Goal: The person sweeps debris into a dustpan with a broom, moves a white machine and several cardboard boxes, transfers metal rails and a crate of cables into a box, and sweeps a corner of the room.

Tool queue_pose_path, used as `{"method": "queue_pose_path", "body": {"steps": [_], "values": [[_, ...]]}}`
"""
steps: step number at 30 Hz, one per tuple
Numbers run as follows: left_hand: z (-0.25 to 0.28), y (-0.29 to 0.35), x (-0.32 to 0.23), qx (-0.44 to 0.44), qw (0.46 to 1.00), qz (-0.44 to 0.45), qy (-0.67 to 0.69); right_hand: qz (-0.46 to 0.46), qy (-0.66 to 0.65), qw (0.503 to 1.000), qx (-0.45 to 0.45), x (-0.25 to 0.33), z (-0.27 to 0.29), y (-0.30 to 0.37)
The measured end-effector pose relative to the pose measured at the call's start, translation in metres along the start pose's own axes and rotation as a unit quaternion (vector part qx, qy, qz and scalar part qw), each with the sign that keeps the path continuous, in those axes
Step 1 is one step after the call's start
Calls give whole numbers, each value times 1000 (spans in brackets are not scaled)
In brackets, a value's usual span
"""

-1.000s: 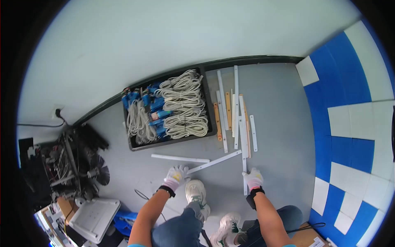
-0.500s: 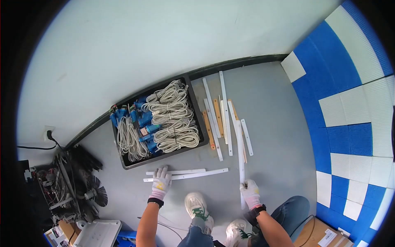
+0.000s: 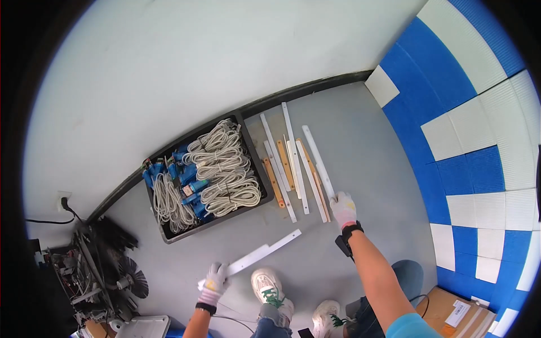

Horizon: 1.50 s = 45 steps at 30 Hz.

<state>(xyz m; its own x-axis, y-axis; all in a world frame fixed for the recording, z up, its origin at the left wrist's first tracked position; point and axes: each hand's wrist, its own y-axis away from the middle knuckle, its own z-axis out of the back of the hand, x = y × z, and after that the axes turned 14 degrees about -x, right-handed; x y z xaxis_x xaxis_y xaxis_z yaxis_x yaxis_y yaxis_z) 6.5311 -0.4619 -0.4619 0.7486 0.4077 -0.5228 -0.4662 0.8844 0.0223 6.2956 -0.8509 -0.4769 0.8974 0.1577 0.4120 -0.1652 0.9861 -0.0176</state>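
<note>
My gloved left hand (image 3: 214, 279) is closed around one end of two white strips (image 3: 253, 257) with small holes. They lie side by side and slant up to the right, above the floor or on it; I cannot tell which. Further right, my gloved right hand (image 3: 342, 209) grips the near end of a long white strip (image 3: 315, 149), which points away from me. A shorter white piece seems to lie along it, partly hidden. Just left of this hand, several white strips (image 3: 287, 146) and orange-brown strips (image 3: 274, 183) are spread lengthwise on the floor.
A black tray (image 3: 211, 219) full of coiled grey cables (image 3: 217, 163) with blue connectors stands against the wall. Dusty machine parts (image 3: 93, 270) are at left. Blue and white panels (image 3: 473, 174) line the right side. A cardboard box (image 3: 456, 315) sits at lower right, near my shoes (image 3: 270, 287).
My right hand has moved forward, carrying the long white strip away from me. My left hand has closed on the two near strips, brought them together and tilted them, drawing back slightly.
</note>
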Motion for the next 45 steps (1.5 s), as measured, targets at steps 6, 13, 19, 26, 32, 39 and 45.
{"method": "queue_pose_path", "body": {"steps": [6,13,19,26,32,39,45], "values": [[12,39,-36,-67,992,97,38,-33,186,978,93,54,5,3],[5,35,-66,-121,980,129,94,-107,172,973,113,50,-24,11],[-2,17,-76,-140,980,95,105,-167,4,983,77,7,-34,11],[-8,-39,-106,-95,929,183,307,-285,-482,793,239,50,7,79],[18,-117,-172,50,785,194,586,-182,-684,648,283,91,44,123],[37,-160,-248,205,848,-22,488,-57,-625,753,198,71,146,88],[52,-189,-361,7,926,-370,79,-52,-698,713,31,31,240,80]]}}
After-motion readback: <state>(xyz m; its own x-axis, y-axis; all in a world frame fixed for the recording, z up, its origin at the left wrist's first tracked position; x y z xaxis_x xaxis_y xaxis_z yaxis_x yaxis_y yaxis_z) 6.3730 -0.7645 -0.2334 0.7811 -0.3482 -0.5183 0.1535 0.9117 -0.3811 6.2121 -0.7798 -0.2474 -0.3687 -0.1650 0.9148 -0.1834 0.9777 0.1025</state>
